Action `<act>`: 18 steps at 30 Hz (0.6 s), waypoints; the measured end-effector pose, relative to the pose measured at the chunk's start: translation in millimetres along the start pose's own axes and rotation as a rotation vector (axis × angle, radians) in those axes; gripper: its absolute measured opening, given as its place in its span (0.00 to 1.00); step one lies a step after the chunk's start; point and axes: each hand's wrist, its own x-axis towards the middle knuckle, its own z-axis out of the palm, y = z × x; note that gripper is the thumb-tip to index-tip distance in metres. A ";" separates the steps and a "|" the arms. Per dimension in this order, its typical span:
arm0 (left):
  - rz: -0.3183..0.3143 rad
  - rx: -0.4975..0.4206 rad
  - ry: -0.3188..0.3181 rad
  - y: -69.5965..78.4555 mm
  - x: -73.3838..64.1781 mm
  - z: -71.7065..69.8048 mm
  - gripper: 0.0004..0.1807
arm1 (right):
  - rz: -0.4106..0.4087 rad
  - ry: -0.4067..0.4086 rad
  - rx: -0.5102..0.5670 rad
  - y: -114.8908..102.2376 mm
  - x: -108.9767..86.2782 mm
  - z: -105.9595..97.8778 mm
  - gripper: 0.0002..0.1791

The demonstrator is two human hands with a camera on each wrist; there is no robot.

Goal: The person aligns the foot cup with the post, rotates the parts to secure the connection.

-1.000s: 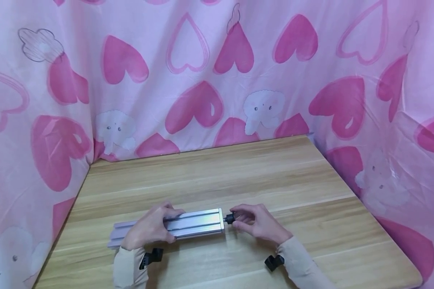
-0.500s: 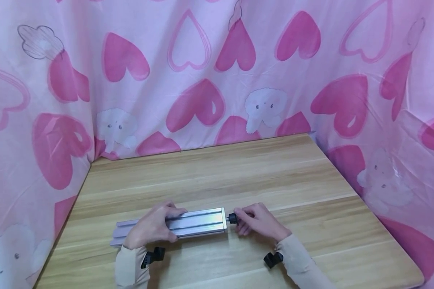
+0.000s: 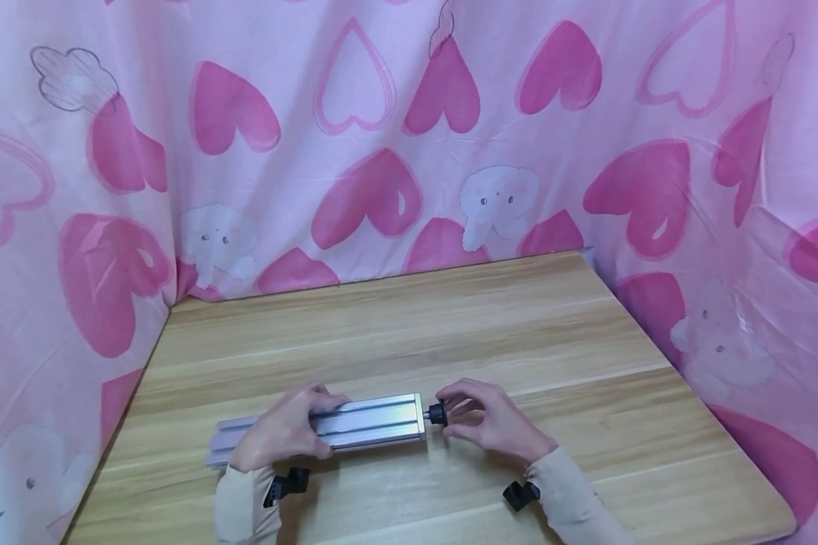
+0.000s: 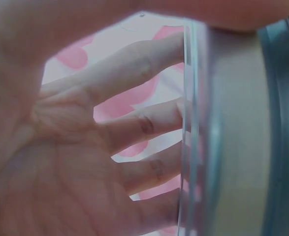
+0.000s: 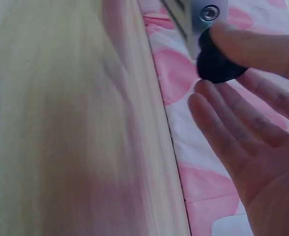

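A silvery grooved metal rail [image 3: 375,421], with an end plate and a short shaft carrying a black knob [image 3: 438,413], is held in front of the person over the table. My left hand [image 3: 282,428] grips the rail across its width, thumb along the near side and fingers on the far side. In the left wrist view, the fingertips [image 4: 176,114] press against the rail's edge. My right hand [image 3: 491,416] holds the black knob between thumb and fingers. The right wrist view has the thumb against the knob [image 5: 217,64], the other fingers stretched out beneath it.
The wood-grain table [image 3: 409,333] extends behind and to both sides of the rail. Pink heart-patterned cloth [image 3: 368,197] hangs along its back and sides. Black camera mounts [image 3: 521,496] are strapped at both wrists.
Half a second ago the right fingers were curled in tighter at the knob; now they are spread round it again. The left hand and the rail have hardly moved.
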 end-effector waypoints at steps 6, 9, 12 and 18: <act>0.016 0.006 0.005 0.4 0.1 0.9 0.41 | 0.127 -0.031 -0.013 -1.0 2.0 -1.8 0.27; 0.009 0.018 0.009 1.3 -0.6 1.4 0.41 | 0.217 -0.060 0.001 -0.8 4.2 -2.0 0.26; -0.013 0.026 0.012 2.8 -1.8 1.5 0.41 | 0.275 -0.072 0.015 0.0 6.7 -1.3 0.25; -0.044 0.036 0.025 4.6 -2.0 0.5 0.41 | 0.331 -0.082 0.105 1.5 11.9 1.9 0.20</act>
